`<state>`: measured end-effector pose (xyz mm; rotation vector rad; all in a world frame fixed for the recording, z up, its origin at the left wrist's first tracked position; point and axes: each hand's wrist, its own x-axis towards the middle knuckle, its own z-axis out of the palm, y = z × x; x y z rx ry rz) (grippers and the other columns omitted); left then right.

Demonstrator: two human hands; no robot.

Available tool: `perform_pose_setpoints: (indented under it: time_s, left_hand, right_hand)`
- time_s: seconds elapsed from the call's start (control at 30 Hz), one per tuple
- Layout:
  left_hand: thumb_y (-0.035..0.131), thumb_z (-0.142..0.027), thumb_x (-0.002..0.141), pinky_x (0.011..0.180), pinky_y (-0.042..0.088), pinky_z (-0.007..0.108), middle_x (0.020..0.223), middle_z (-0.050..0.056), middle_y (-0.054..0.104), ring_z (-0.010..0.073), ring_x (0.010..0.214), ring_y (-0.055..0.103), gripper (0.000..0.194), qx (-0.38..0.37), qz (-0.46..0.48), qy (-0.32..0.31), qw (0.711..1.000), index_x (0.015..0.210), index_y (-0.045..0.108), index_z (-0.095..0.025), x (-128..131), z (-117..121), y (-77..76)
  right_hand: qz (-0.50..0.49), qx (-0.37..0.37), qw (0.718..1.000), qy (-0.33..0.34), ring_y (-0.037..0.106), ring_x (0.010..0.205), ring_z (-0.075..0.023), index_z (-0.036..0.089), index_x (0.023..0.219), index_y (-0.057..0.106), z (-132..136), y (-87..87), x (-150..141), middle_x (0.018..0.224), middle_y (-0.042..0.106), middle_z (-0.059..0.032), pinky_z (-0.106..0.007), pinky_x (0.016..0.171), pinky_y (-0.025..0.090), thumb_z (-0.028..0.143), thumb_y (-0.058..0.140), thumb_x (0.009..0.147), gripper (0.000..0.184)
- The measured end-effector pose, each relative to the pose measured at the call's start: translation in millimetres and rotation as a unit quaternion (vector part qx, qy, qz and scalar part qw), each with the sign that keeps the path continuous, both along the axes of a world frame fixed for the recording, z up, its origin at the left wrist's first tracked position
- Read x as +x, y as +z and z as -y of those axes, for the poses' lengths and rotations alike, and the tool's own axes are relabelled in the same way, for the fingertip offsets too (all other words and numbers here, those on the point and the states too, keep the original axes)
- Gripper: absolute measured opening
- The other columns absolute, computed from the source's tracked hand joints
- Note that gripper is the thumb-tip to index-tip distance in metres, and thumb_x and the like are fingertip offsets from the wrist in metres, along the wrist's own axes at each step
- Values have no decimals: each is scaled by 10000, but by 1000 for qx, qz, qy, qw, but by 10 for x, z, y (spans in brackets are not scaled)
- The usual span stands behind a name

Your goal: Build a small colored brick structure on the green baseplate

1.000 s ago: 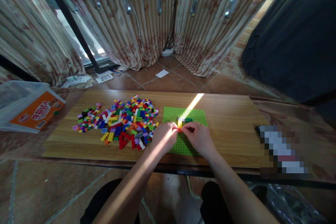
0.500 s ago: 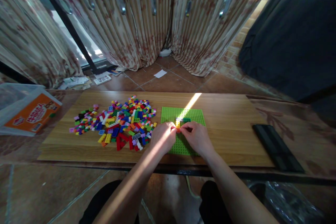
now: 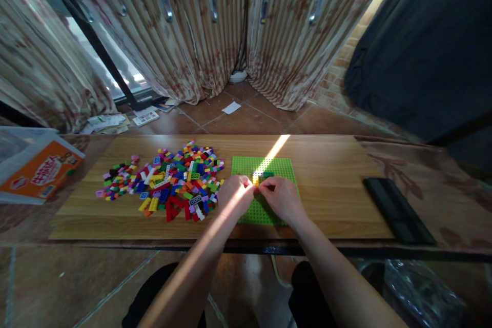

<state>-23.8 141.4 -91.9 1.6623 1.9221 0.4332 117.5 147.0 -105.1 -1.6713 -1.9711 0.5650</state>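
Note:
A green studded baseplate (image 3: 265, 215) lies on the wooden board, under both hands. Near its middle stand a yellow brick (image 3: 255, 179), a whitish one at its far end and a dark green brick (image 3: 268, 174) to the right. At the near end of the yellow brick is a small red-orange brick (image 3: 257, 189). My left hand (image 3: 235, 197) pinches it from the left, thumb and forefinger closed. From the right, my right hand (image 3: 283, 200) pinches at the same brick. The fingertips hide part of it, so whether it is pressed down fully cannot be seen.
Loose bricks in many colours (image 3: 172, 179) are heaped left of the baseplate. A clear plastic box with an orange label (image 3: 46, 169) stands at the far left. On the right lies a dark flat case (image 3: 397, 210). A sunlight streak crosses the board (image 3: 326, 184).
The whole view has shifted slightly, so the scene sits a little farther left. Both hands keep their pinch at the red-orange brick, with little other visible movement.

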Motion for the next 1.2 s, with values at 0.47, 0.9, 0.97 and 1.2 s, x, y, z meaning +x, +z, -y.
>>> perform_pose_setpoints:
  time_s: [0.47, 0.9, 0.97, 1.2]
  left_hand:
    - [580, -358, 764, 542, 330, 258, 612, 22, 633, 165, 610, 573, 211, 3, -24, -17, 1000, 648, 639, -191, -3, -16, 11]
    - [475, -203, 819, 643, 414, 239, 803, 34, 717, 163, 745, 620, 246, 19, 51, -15, 998, 876, 715, -199, -64, -27, 121]
    - [485, -209, 819, 661, 425, 242, 843, 33, 722, 161, 757, 623, 250, 32, 53, -15, 998, 927, 710, -202, -64, -20, 104]
    - [585, -274, 790, 676, 426, 246, 864, 16, 710, 159, 762, 626, 312, 18, 34, -28, 999, 1087, 663, -218, -56, -12, 56]
  right_hand:
    - [-15, -14, 999, 25, 619, 619, -162, 207, 609, 714, -33, 16, 17, 660, 714, -23, -259, 573, 373, 192, 592, 765, 198]
    - [-140, 32, 984, -107, 629, 620, -182, 193, 700, 702, -92, 99, 159, 687, 715, -31, -282, 603, 425, 322, 550, 798, 222]
    - [-139, 37, 984, -109, 626, 614, -181, 192, 693, 697, -89, 113, 152, 685, 711, -32, -283, 601, 423, 323, 551, 798, 223]
    - [-128, 55, 986, -89, 620, 624, -170, 195, 704, 692, -73, 107, 146, 721, 707, -31, -282, 627, 436, 298, 541, 805, 209]
